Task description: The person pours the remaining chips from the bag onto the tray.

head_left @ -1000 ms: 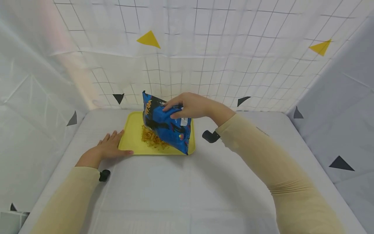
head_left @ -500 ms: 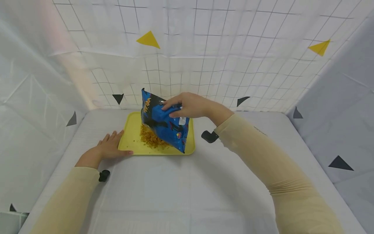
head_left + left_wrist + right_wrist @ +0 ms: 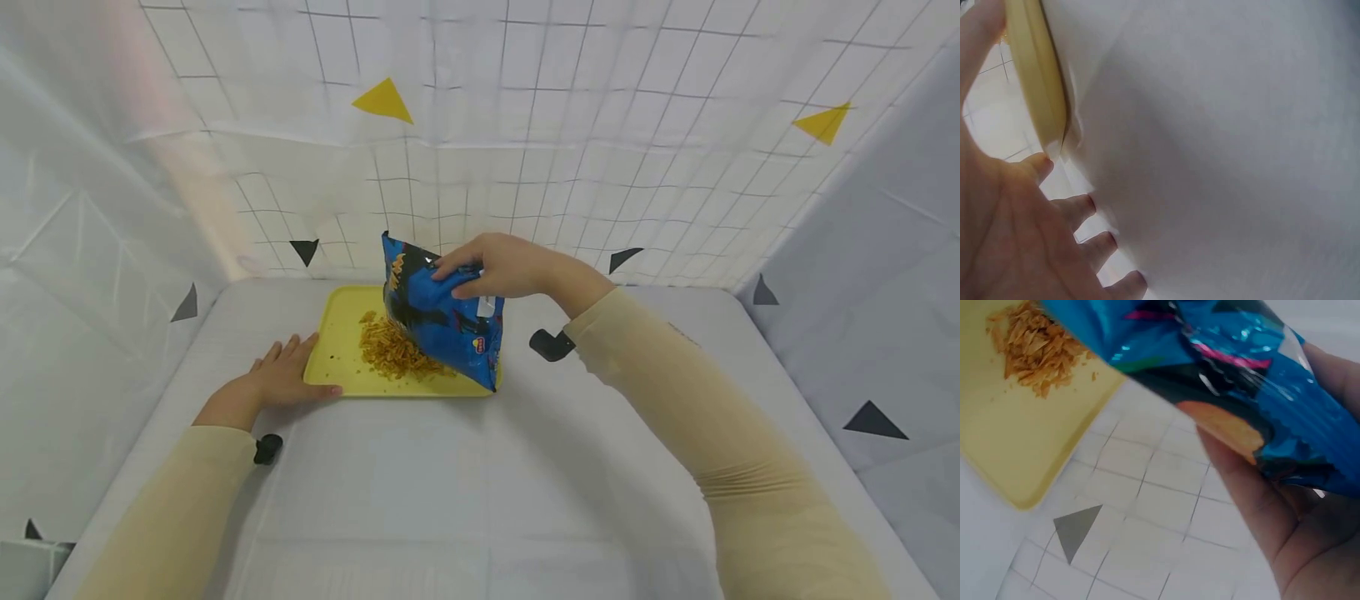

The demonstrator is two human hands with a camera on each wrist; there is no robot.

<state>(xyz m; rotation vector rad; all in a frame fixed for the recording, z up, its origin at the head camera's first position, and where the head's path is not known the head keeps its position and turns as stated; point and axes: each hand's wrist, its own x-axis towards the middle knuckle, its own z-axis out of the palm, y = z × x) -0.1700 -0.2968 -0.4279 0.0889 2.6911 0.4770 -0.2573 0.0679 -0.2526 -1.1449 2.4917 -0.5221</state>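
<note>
A blue and black chip bag [image 3: 442, 321] hangs tilted over the right part of a yellow tray [image 3: 336, 321]. My right hand [image 3: 506, 268] grips the bag from above and the right, thumb on one face and fingers on the other. Below the bag's lower left side, crushed orange-brown chips [image 3: 393, 354] lie heaped mid-tray. The right wrist view shows the bag's shiny wrapper [image 3: 1210, 356] between the fingers and the heap beyond. My left hand [image 3: 273, 383] rests at the tray's left edge, its thumb along the front corner. In the left wrist view its fingers [image 3: 1097, 250] are spread. The bag's mouth is hidden.
A white cloth covers the table [image 3: 397, 492]. Behind it stands a sheeted back wall [image 3: 562, 183] with grid lines. White sheets [image 3: 97, 250] flank both sides. Yellow and black triangle markers [image 3: 384, 102] dot the surroundings. Each wrist carries a small black camera [image 3: 551, 344].
My right hand and the bag shifted slightly left, then back to the right. More chips show on the tray, and the heap looks larger. The left hand has stayed in place.
</note>
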